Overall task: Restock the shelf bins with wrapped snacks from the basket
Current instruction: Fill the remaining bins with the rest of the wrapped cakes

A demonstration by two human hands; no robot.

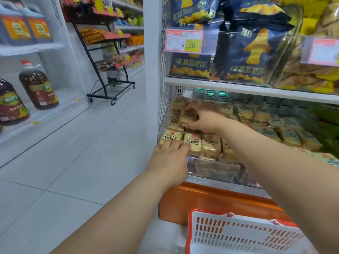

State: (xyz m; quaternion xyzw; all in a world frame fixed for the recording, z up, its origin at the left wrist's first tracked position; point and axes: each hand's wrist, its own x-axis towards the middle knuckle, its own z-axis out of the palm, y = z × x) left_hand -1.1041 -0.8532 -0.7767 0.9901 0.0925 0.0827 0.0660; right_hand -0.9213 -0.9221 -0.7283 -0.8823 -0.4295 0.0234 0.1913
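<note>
Shelving unit (pixel 211 81) ahead of both hands, white, with clear bins. Lower shelf bin (pixel 218 167) directly beyond the hands, packed with rows of wrapped snacks (pixel 211 143), pale yellow packets standing on edge. Basket (pixel 238 233) below the right forearm, red-rimmed white plastic; contents hidden from this angle. Bags of chips (pixel 253 52) in the bin above the hands.

Judged light and soft: thin slick film over a brittle biscuit, likely to crack if squeezed. Best taken across the flat faces or by the short edges, with gentle pressure only.

Right hand (pixel 203 117) reaching over the back rows, fingers and thumb curled round one wrapped packet (pixel 189 116), lifted slightly above its neighbours. Left hand (pixel 170 156) at the bin's front left corner, fingers fairly straight, tips pressing on the front-row packets; gripping nothing, as far as can be told.
</note>
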